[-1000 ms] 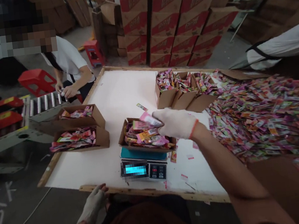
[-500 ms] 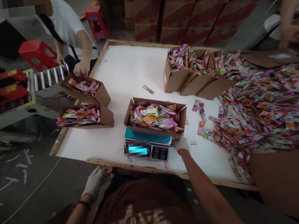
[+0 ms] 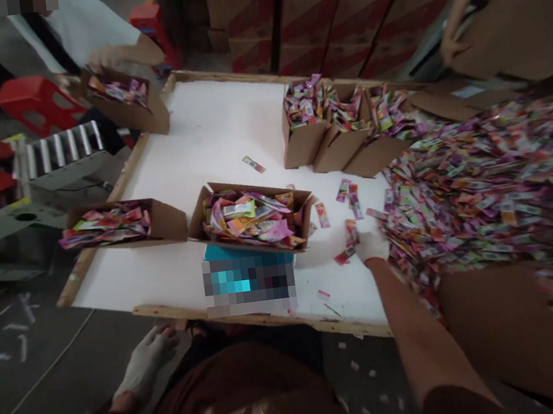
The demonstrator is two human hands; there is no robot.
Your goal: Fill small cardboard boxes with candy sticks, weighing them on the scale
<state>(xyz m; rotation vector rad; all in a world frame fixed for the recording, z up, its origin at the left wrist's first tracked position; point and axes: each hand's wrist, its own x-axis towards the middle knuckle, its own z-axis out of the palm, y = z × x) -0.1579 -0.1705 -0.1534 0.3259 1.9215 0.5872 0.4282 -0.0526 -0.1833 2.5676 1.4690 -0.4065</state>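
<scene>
My right hand, in a white glove, is at the near-left edge of a big heap of candy sachets. A few loose sachets lie against its fingers, which are too blurred to show a grip. To its left, an open cardboard box full of sachets rests on a scale with a blue top; the scale's display is pixelated. My left hand, gloved with bare fingertips, hangs by the table's front edge. Its fingers are loosely stretched and hold nothing.
Another filled box stands at the table's left side. Several filled boxes line the back right. A co-worker handles a box near the roller conveyor. Another person's hand touches cardboard at the right. A large flap juts out near right.
My right hand has moved from beside the scale rightward to the heap's edge. The co-worker has lifted the left back box toward the conveyor. My left hand stays low by the edge.
</scene>
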